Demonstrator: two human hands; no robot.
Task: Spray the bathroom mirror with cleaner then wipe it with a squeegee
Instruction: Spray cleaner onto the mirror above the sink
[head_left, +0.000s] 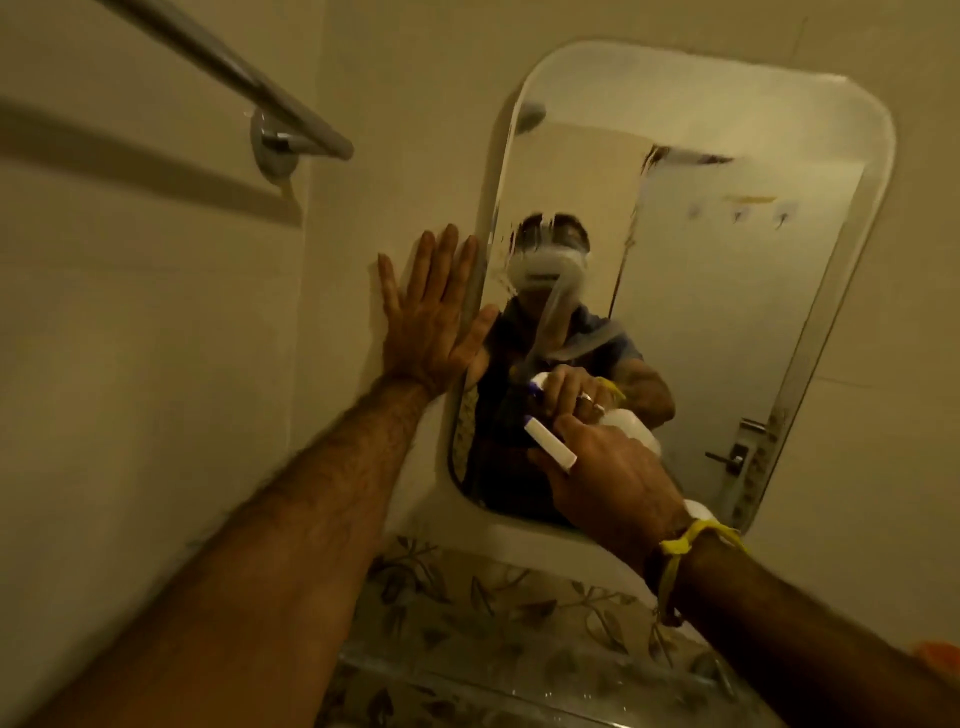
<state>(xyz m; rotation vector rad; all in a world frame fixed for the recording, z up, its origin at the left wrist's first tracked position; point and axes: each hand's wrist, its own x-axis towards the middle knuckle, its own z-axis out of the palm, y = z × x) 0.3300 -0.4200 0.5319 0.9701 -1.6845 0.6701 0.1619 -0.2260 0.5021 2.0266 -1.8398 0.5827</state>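
Observation:
A rounded rectangular mirror (727, 291) hangs on the cream wall, wet streaks running down its left part. My left hand (434, 317) lies flat with straight fingers on the wall at the mirror's left edge, thumb over the glass. My right hand (608, 475) grips a white spray bottle (550, 444), its nozzle close to the lower left of the glass. The bottle's body is mostly hidden behind my hand; its reflection shows in the mirror. No squeegee is in view.
A metal towel rail (270, 98) juts from the wall at upper left. Below the mirror runs a leaf-patterned tile band (498, 623) above a glass shelf (467, 680). A door with a handle is reflected in the mirror.

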